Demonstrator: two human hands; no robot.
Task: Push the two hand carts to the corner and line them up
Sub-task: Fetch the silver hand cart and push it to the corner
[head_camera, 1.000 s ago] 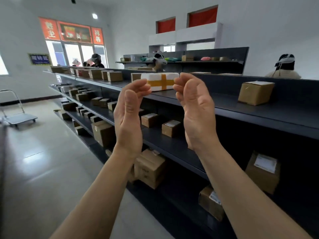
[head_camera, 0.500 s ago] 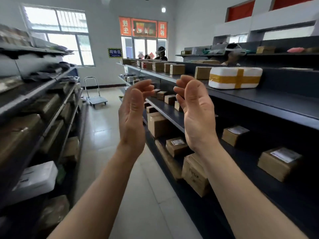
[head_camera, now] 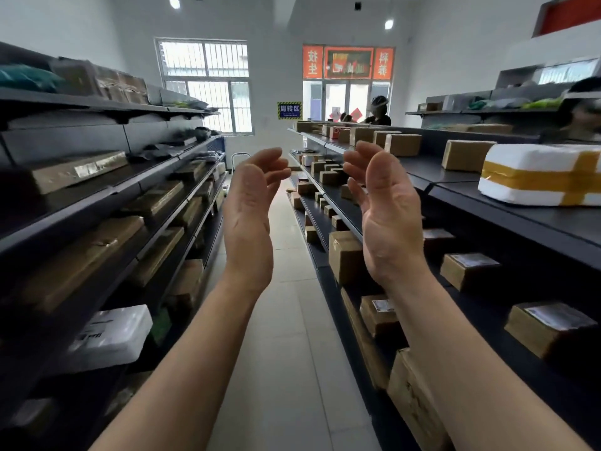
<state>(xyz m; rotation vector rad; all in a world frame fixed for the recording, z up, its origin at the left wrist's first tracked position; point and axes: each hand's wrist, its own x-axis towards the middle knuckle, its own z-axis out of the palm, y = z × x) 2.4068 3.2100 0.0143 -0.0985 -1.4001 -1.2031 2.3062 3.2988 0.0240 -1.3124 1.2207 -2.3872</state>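
Both bare forearms reach up the aisle, left hand (head_camera: 248,219) and right hand (head_camera: 387,209) raised, palms facing, fingers loosely curled, holding nothing. At twelve o'clock, far off, a grey metal hand cart (head_camera: 240,154) shows only its upright handle; its heading cannot be told.

One view only: head cam, wide-angle, facing fwd along the aisle floor (head_camera: 292,320) btw the left shelves (head_camera: 97,203) & right shelves (head_camera: 487,222), toward the far window (head_camera: 205,86). Left hand (head_camera: 248,222) & right hand (head_camera: 390,219) v. close to lens, raised mid-frame; far wall well away.
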